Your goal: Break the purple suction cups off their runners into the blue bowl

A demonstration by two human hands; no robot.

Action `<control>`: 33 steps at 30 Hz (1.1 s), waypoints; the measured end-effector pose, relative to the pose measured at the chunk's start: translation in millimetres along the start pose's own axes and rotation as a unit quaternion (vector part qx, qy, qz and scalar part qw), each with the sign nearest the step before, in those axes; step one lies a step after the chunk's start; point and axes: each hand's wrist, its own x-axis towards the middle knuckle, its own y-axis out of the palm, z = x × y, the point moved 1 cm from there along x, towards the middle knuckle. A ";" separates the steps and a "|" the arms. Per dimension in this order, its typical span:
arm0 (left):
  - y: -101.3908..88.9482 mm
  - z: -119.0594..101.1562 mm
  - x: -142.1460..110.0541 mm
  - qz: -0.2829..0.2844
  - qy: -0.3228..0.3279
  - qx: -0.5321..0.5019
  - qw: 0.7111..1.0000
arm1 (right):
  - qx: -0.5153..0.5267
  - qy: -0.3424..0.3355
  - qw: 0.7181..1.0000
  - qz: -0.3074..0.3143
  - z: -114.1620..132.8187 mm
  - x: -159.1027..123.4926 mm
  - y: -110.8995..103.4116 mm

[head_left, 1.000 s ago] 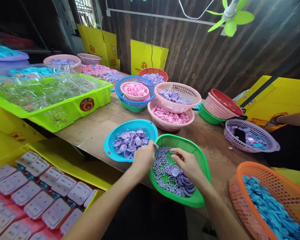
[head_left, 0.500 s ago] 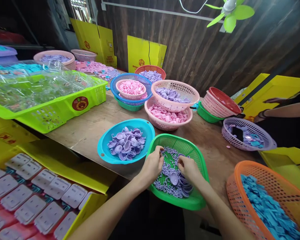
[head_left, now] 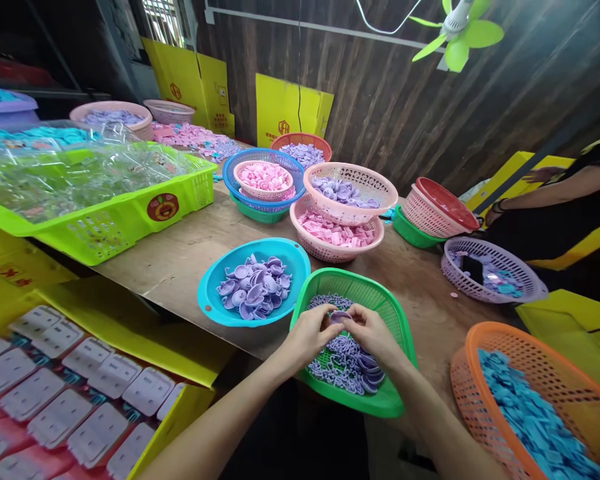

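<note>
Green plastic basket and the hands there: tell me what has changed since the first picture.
The left hand has moved right, from the edge of the bright-blue oval plastic bowl to over the green plastic basket; the right hand has come together with it. A shallow round purple plastic cup is now in the grip of both hands. Bowl and basket stayed in place.

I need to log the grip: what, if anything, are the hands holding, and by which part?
The left hand and right hand hold a small purple dish-shaped piece by opposite edges, over the green basket; exact contact is hidden.
</note>
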 end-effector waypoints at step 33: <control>9.9 6.2 -3.3 0.195 -0.158 -0.319 0.914 | -0.211 -0.135 0.962 -0.112 -4.2 -21.6 1.0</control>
